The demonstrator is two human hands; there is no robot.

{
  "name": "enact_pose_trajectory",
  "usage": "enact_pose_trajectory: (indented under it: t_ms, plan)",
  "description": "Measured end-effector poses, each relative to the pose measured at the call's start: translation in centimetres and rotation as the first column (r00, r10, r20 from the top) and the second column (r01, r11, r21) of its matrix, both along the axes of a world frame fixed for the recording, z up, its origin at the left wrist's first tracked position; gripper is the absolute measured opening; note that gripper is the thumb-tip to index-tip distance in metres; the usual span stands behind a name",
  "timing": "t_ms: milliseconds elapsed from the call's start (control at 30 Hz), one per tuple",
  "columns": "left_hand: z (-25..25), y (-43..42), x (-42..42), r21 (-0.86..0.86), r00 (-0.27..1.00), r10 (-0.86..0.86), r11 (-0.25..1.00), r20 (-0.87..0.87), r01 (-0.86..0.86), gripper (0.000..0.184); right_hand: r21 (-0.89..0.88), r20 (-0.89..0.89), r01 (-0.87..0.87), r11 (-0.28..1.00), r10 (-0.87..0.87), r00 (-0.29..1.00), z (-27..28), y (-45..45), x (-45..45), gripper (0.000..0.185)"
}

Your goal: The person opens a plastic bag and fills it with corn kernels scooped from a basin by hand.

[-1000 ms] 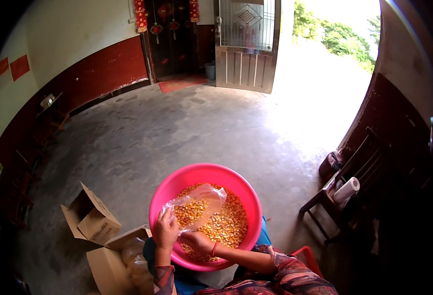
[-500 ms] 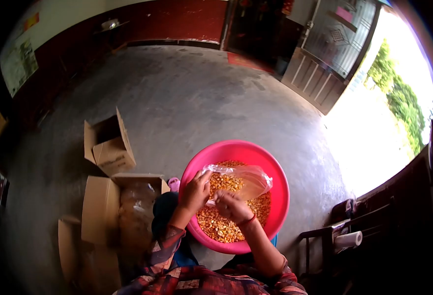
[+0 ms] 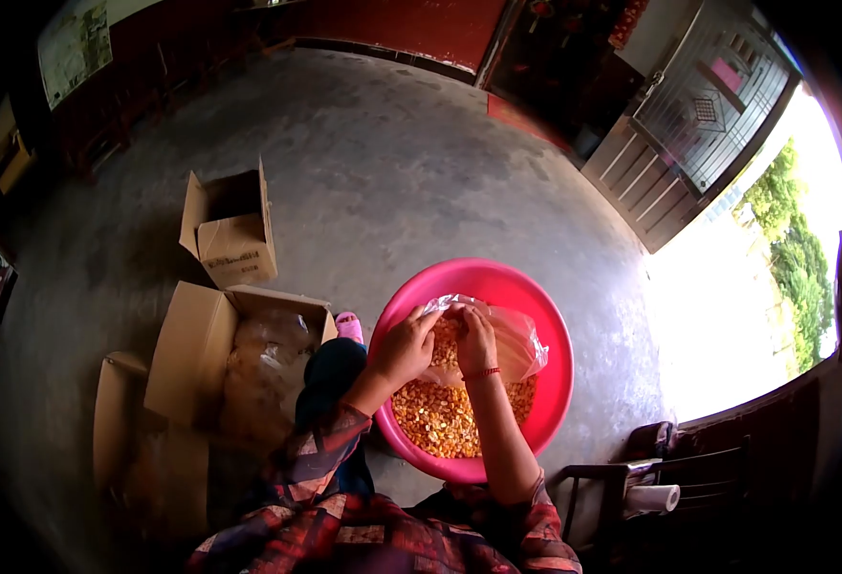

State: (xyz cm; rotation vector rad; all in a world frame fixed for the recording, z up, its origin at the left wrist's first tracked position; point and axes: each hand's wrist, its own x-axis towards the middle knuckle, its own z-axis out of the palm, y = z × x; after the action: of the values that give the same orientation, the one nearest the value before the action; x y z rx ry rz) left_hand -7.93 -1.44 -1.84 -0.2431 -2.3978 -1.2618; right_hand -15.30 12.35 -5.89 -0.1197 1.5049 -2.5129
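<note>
A clear plastic bag [image 3: 518,346] lies inside a round pink basin [image 3: 557,383], over loose yellow-orange corn kernels [image 3: 435,421]. My left hand [image 3: 404,348] pinches the bag's edge on the left side. At the bag's upper edge, the fingers of my right hand [image 3: 476,341] are closed on the plastic, close to the left hand's fingertips. Kernels show between my hands, though I cannot tell whether they lie in the bag or behind it. Both hands are above the basin.
Left of my knee stands an open cardboard box [image 3: 187,356] holding clear plastic bags [image 3: 273,349]. Another open box [image 3: 239,251] is beyond it. A dark wooden chair [image 3: 593,473] with a white roll [image 3: 652,497] is at the right. An open door [image 3: 688,134] stands at the upper right.
My right hand has moved up from low over the kernels to the bag's upper edge. My left hand still grips the bag. The whole view has shifted slightly.
</note>
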Motion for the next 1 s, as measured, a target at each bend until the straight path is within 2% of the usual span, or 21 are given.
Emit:
enact_pose_trajectory:
  t_ms: [67, 167, 233, 267, 333, 400, 433, 467, 533, 567, 600, 667, 700, 733, 800, 833, 900, 967, 1000]
  plan:
    - [0.2, 0.0, 0.1, -0.007, 1.000, 0.014, 1.000, 0.022, -0.014, 0.034, -0.011, -0.013, 0.001, 1.000, -0.001, 1.000, -0.1, 0.4, 0.4, 0.020]
    - [0.0, 0.0, 0.0, -0.014, 1.000, 0.015, 1.000, 0.023, -0.015, 0.034, 0.090, -0.002, 0.088, 0.992, -0.088, 0.996, 1.6, 1.1, 2.1, 0.021]
    - [-0.1, 0.0, -0.1, -0.014, 1.000, 0.015, 1.000, 0.023, -0.015, 0.034, 0.091, -0.070, -0.059, 0.994, 0.066, 0.995, 2.5, 2.2, 3.3, 0.020]
    - [-0.1, 0.0, -0.1, -0.017, 1.000, 0.014, 1.000, 0.018, -0.014, 0.033, 0.091, -0.067, -0.060, 0.994, 0.066, 0.996, 3.1, 2.5, 4.4, 0.020]
    - [-0.2, 0.0, -0.2, -0.014, 0.999, 0.017, 1.000, 0.029, -0.016, 0.033, 0.185, 0.079, -0.349, 0.918, 0.341, 0.937, 4.5, 2.7, 6.9, 0.022]
    - [-0.2, 0.1, -0.1, -0.012, 0.999, 0.017, 1.000, 0.040, -0.016, 0.033, 0.330, 0.058, -0.616, 0.715, 0.636, 0.770, 5.3, 2.7, 8.6, 0.023]
    - [0.0, 0.0, -0.1, -0.020, 0.999, 0.019, 1.000, 0.040, -0.018, 0.032, 0.472, 0.038, -0.635, 0.612, 0.705, 0.708, 4.7, 2.3, 9.1, 0.025]
    - [0.0, 0.0, -0.1, -0.028, 0.999, 0.021, 0.999, 0.039, -0.020, 0.032, 0.561, -0.058, -0.575, 0.596, 0.721, 0.690, 3.1, 2.0, 9.8, 0.020]
    - [0.0, 0.0, -0.1, -0.029, 0.999, 0.017, 0.999, 0.051, -0.016, 0.032, 0.831, -0.346, -0.187, 0.525, 0.750, 0.564, 1.5, 1.0, 10.6, 0.013]
    - [-0.1, 0.0, -0.1, -0.029, 0.999, 0.012, 1.000, 0.048, -0.011, 0.032, 0.856, -0.416, -0.062, 0.514, 0.755, 0.507, 0.1, 0.3, 10.5, 0.019]
    - [-0.2, -0.1, -0.1, -0.029, 0.999, 0.008, 1.000, 0.045, -0.007, 0.032, 0.854, -0.417, -0.064, 0.516, 0.753, 0.508, -0.5, -0.1, 10.6, 0.019]
    - [-0.5, -0.1, -0.2, -0.040, 1.000, 0.009, 0.999, 0.021, -0.008, 0.033, 0.875, -0.479, 0.193, 0.444, 0.742, 0.468, -1.3, -0.7, 10.8, 0.022]
    - [-0.4, -0.1, -0.2, -0.044, 1.000, 0.009, 0.999, -0.007, -0.009, 0.033, 0.903, -0.428, 0.186, 0.387, 0.772, 0.470, -1.6, -0.7, 10.7, 0.026]
    - [-0.4, -0.1, -0.2, -0.045, 1.000, 0.005, 0.999, -0.003, -0.005, 0.033, 0.903, -0.427, 0.184, 0.387, 0.769, 0.475, -1.7, -0.6, 10.7, 0.026]
    - [-0.1, 0.0, -0.1, -0.039, 0.998, 0.018, 0.999, 0.062, -0.016, 0.034, 0.906, -0.422, 0.245, 0.345, 0.770, 0.479, -1.9, -0.3, 10.9, 0.026]
    - [0.0, -0.1, -0.1, -0.042, 0.998, 0.009, 0.999, 0.063, -0.006, 0.034, 0.907, -0.420, 0.244, 0.342, 0.767, 0.484, -2.1, -0.1, 11.0, 0.026]
    - [0.3, -0.1, 0.1, -0.038, 0.997, 0.001, 0.999, 0.076, 0.002, 0.034, 0.885, -0.457, 0.303, 0.355, 0.789, 0.411, -2.3, 0.0, 11.1, 0.026]
    - [0.2, -0.2, 0.0, -0.037, 0.996, -0.002, 0.999, 0.088, 0.005, 0.034, 0.889, -0.444, 0.312, 0.334, 0.793, 0.417, -2.0, 0.1, 11.4, 0.024]
    - [0.0, -0.2, 0.0, -0.055, 0.999, -0.005, 0.998, 0.035, 0.007, 0.034, 0.893, -0.431, 0.324, 0.312, 0.799, 0.419, -1.9, 0.1, 11.6, 0.023]
